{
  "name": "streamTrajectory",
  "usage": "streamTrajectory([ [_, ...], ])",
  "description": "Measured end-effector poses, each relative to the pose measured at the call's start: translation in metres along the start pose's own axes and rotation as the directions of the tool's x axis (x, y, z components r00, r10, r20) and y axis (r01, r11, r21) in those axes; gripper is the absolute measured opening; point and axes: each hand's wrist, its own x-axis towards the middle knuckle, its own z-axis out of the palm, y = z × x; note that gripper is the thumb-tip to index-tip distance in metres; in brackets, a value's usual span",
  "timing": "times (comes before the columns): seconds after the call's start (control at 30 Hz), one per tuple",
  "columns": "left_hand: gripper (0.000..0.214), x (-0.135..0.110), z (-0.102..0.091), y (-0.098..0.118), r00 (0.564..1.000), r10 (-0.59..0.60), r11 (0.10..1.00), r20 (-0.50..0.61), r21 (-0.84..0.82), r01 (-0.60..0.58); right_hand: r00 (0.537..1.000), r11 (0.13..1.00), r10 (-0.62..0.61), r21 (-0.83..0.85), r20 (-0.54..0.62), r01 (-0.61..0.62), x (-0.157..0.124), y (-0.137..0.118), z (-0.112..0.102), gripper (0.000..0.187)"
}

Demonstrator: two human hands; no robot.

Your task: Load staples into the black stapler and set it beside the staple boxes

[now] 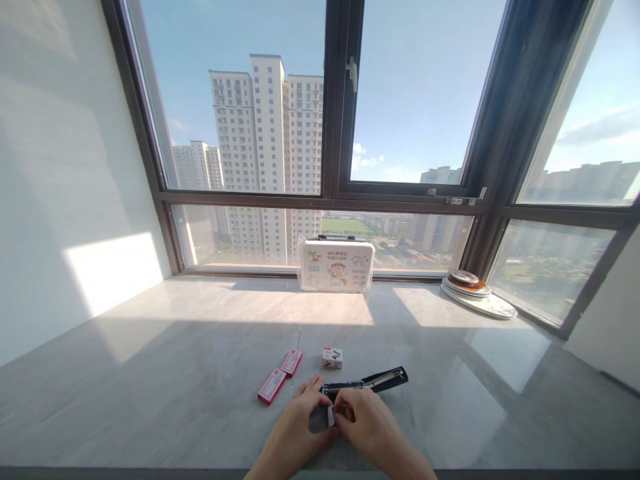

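Both hands meet low in the middle of the head view, over a grey marble sill (150,373). My left hand (295,430) and my right hand (367,423) pinch a small silvery strip of staples (331,417) between their fingertips. Just beyond the fingers lies a black stapler (373,381), swung open with its metal channel showing. My fingers are closed around the strip.
Two red staple boxes (280,377) lie to the left of the hands, and a small white box (333,357) stands behind them. A white cartoon-printed case (337,265) leans at the window. Stacked plates (475,290) sit at the right.
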Motion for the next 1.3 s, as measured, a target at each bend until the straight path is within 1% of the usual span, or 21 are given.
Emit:
streamTrajectory([
  [0.07, 0.029, -0.001, 0.0, 0.001, 1.0, 0.016, 1.0, -0.002, 0.007, -0.016, 1.0, 0.999, 0.024, -0.029, 0.013, -0.024, -0.007, 0.003, -0.002, 0.011],
  [0.13, 0.033, -0.003, -0.003, 0.002, 1.0, 0.022, 1.0, -0.012, 0.007, -0.022, 0.999, 0.999, 0.032, -0.014, 0.003, -0.031, -0.014, 0.007, -0.004, 0.011],
  [0.23, 0.039, -0.009, -0.01, 0.006, 0.996, 0.043, 0.999, -0.08, -0.012, -0.044, 0.997, 0.998, 0.063, 0.011, -0.042, -0.063, -0.024, 0.023, -0.014, 0.014],
  [0.3, 0.029, -0.014, -0.016, 0.009, 0.99, 0.043, 0.999, -0.136, 0.01, -0.042, 0.988, 0.992, 0.121, -0.016, -0.094, -0.123, -0.031, 0.04, -0.023, 0.022],
  [0.33, 0.026, -0.016, -0.018, 0.01, 0.989, 0.034, 0.999, -0.145, 0.042, -0.029, 0.981, 0.986, 0.156, -0.042, -0.12, -0.162, -0.034, 0.049, -0.027, 0.029],
  [0.37, 0.03, -0.017, -0.018, 0.012, 0.99, 0.022, 0.996, -0.139, 0.086, -0.01, 0.973, 0.978, 0.186, -0.069, -0.135, -0.196, -0.036, 0.058, -0.029, 0.037],
  [0.43, 0.04, -0.016, -0.012, 0.015, 0.995, 0.0, 0.983, -0.102, 0.181, 0.019, 0.966, 0.965, 0.226, -0.106, -0.126, -0.24, -0.037, 0.067, -0.027, 0.051],
  [0.47, 0.042, -0.015, -0.007, 0.017, 0.996, -0.003, 0.976, -0.088, 0.219, 0.022, 0.967, 0.964, 0.229, -0.113, -0.113, -0.242, -0.037, 0.067, -0.023, 0.055],
  [0.53, 0.039, -0.01, 0.006, 0.022, 0.996, 0.005, 0.962, -0.094, 0.272, 0.021, 0.971, 0.966, 0.216, -0.121, -0.102, -0.228, -0.033, 0.06, -0.011, 0.057],
  [0.6, 0.036, -0.006, 0.018, 0.027, 0.993, 0.003, 0.953, -0.121, 0.302, 0.034, 0.971, 0.968, 0.202, -0.127, -0.126, -0.218, -0.028, 0.05, -0.002, 0.057],
  [0.67, 0.037, -0.004, 0.024, 0.031, 0.988, -0.017, 0.954, -0.155, 0.294, 0.062, 0.969, 0.97, 0.208, -0.102, -0.133, -0.223, -0.027, 0.048, 0.0, 0.059],
  [0.73, 0.037, -0.005, 0.024, 0.034, 0.984, -0.046, 0.969, -0.175, 0.23, 0.086, 0.965, 0.971, 0.233, -0.03, -0.118, -0.238, -0.03, 0.058, -0.009, 0.059],
  [0.8, 0.034, -0.007, 0.022, 0.034, 0.984, -0.059, 0.986, -0.166, 0.146, 0.084, 0.951, 0.953, 0.295, 0.096, -0.094, -0.286, -0.039, 0.079, -0.025, 0.054],
  [0.83, 0.032, -0.008, 0.02, 0.034, 0.986, -0.059, 0.99, -0.158, 0.117, 0.078, 0.938, 0.927, 0.34, 0.188, -0.063, -0.324, -0.043, 0.091, -0.034, 0.049],
  [0.87, 0.033, -0.009, 0.02, 0.032, 0.987, -0.057, 0.992, -0.151, 0.102, 0.073, 0.918, 0.88, 0.397, 0.292, -0.019, -0.375, -0.047, 0.102, -0.044, 0.048],
  [0.93, 0.037, -0.009, 0.022, 0.028, 0.986, -0.056, 0.992, -0.157, 0.103, 0.072, 0.906, 0.783, 0.421, 0.488, 0.041, -0.386, -0.05, 0.118, -0.059, 0.061],
  [1.0, 0.037, -0.008, 0.025, 0.025, 0.983, -0.063, 0.991, -0.172, 0.109, 0.083, 0.93, 0.728, 0.366, 0.612, 0.036, -0.31, -0.043, 0.125, -0.069, 0.073],
  [1.03, 0.037, -0.007, 0.026, 0.024, 0.982, -0.068, 0.991, -0.176, 0.105, 0.087, 0.946, 0.719, 0.325, 0.644, 0.019, -0.26, -0.035, 0.124, -0.072, 0.074],
  [1.1, 0.034, -0.004, 0.027, 0.025, 0.981, -0.077, 0.991, -0.18, 0.094, 0.095, 0.971, 0.716, 0.238, 0.674, 0.008, -0.181, -0.015, 0.116, -0.074, 0.067],
  [1.2, 0.033, -0.002, 0.024, 0.032, 0.981, -0.088, 0.989, -0.174, 0.1, 0.107, 0.993, 0.739, 0.118, 0.669, -0.009, -0.082, 0.018, 0.093, -0.065, 0.057],
  [1.3, 0.034, -0.001, 0.023, 0.038, 0.981, -0.086, 0.985, -0.171, 0.133, 0.109, 0.999, 0.804, 0.008, 0.594, -0.04, 0.017, 0.041, 0.069, -0.047, 0.048],
])
